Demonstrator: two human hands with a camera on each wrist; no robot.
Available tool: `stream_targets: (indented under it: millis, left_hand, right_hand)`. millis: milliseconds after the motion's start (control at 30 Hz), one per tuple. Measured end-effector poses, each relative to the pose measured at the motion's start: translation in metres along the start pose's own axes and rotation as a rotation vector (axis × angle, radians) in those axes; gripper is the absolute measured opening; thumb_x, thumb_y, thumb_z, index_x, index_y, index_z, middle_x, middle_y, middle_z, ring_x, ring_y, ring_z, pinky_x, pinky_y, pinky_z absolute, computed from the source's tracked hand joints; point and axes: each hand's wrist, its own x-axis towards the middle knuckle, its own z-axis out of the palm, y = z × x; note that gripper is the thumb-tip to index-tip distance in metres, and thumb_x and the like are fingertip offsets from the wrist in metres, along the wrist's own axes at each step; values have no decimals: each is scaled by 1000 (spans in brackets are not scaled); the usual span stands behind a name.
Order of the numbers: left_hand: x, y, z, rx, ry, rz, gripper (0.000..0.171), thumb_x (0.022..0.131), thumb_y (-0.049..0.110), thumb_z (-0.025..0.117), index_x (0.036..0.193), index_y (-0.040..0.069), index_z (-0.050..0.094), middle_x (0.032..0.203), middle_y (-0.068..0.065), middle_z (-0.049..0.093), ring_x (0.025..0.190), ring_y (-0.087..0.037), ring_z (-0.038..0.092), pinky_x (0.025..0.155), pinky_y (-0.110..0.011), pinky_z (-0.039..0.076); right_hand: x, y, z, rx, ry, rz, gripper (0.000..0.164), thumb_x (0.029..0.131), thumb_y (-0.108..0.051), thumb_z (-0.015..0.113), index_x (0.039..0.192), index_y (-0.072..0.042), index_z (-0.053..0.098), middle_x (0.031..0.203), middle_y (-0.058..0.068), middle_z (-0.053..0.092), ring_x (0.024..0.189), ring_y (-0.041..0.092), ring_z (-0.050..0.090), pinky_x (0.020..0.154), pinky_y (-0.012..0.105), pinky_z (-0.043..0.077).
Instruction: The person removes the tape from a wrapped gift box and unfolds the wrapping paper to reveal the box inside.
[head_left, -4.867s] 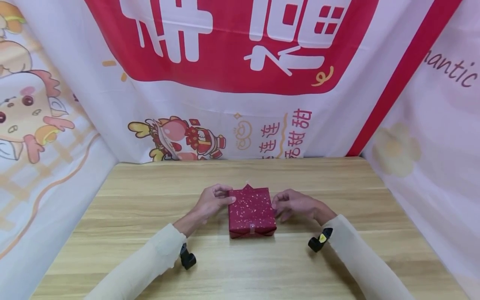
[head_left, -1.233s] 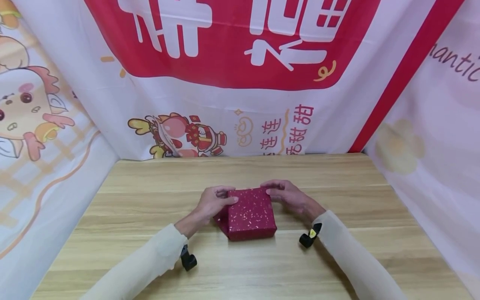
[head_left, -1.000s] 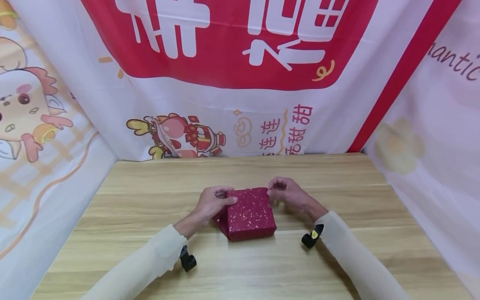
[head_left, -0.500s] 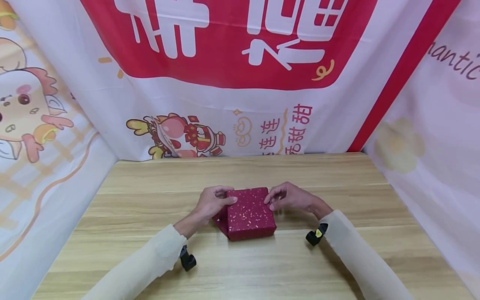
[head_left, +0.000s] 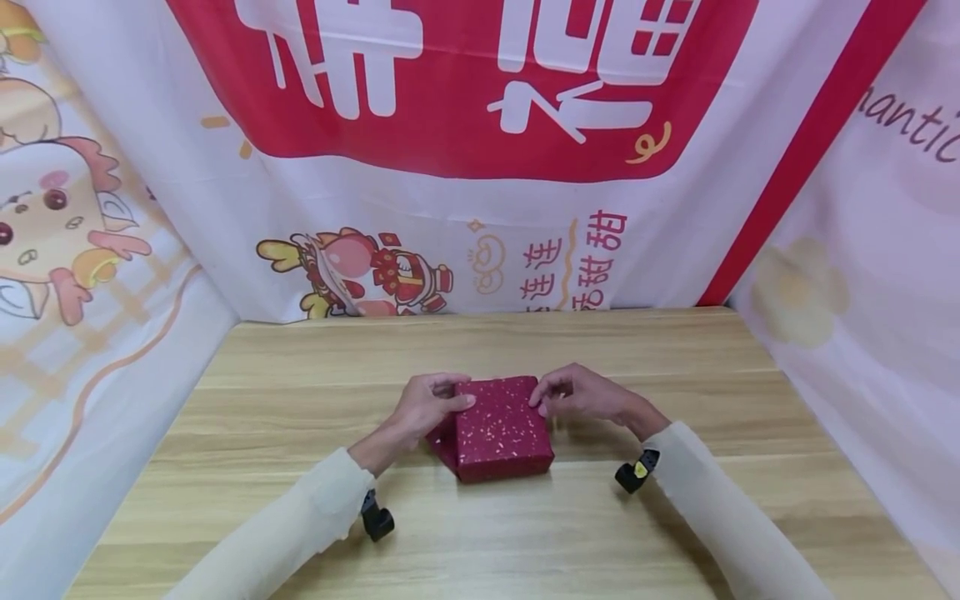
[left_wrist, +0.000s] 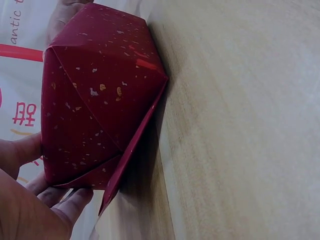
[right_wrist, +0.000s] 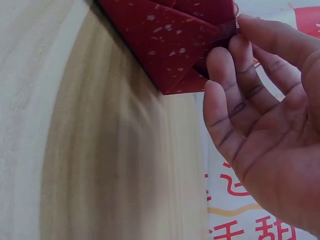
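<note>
A small gift box [head_left: 501, 425] wrapped in dark red paper with pale flecks sits on the wooden table [head_left: 495, 542]. My left hand [head_left: 425, 408] grips its far left corner, thumb on top and fingers behind. On the left end, the left wrist view shows a loose folded paper flap [left_wrist: 131, 150] sticking out. My right hand [head_left: 585, 396] is at the right end, fingers curled and fingertips pinching the top edge. In the right wrist view, folded paper [right_wrist: 170, 45] meets there beside a shiny patch [right_wrist: 224, 32], perhaps clear tape, partly covered by fingers.
A white cloth [head_left: 465, 200] with red lettering and cartoon prints hangs behind the table. Printed cloths also stand at the left [head_left: 82, 250] and right [head_left: 862, 292]. A small black camera is strapped under each wrist, the left camera [head_left: 377, 518] nearer the front edge.
The box has turned about a quarter, so the flap that pointed away now points left and the taped end faces right. My right hand moved from the far right corner down along the right edge.
</note>
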Motion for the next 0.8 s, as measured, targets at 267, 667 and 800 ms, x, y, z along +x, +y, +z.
stream_targets:
  millis: [267,667,800]
  left_hand:
    - [0,1,1,-2,-8,9,42,84,20,77,125,22,67,133,-7,64,128,-30,57,113,-50,42]
    - [0,0,0,4,-6,3,41,86,22,76,126,22,66,133,-7,64,127,-30,57,111,-50,44]
    - [0,0,0,0,-8,3,41,86,21,76,126,22,66,133,-8,64,127,-30,57,111,-49,44]
  right_hand:
    - [-2,-7,2,-98,14,-12,5,89,-17,71,94,-15,73,92,2,71,88,21,62,82,32,54]
    - [-12,-17,11,-259,-50,-70,9,103,-15,49,99,-14,57,92,5,58,92,23,56,81,30,52]
    - [-12,-14,11,-221,-76,-71,9,104,-16,47,101,-14,55,93,8,57,93,28,56,82,33,53]
